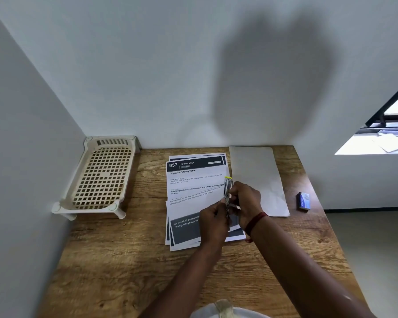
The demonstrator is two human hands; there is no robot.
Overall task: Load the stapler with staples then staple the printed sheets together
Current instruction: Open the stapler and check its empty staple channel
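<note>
Both hands grip slim metal stapler (228, 193) (yellow tip) over sheets (193, 187).

Bright; soft shadow on wall (133, 65), edges warped.

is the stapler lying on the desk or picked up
Picked up: the left hand and right hand both grip the stapler, holding it over the printed sheets, its yellow end pointing away.
</note>
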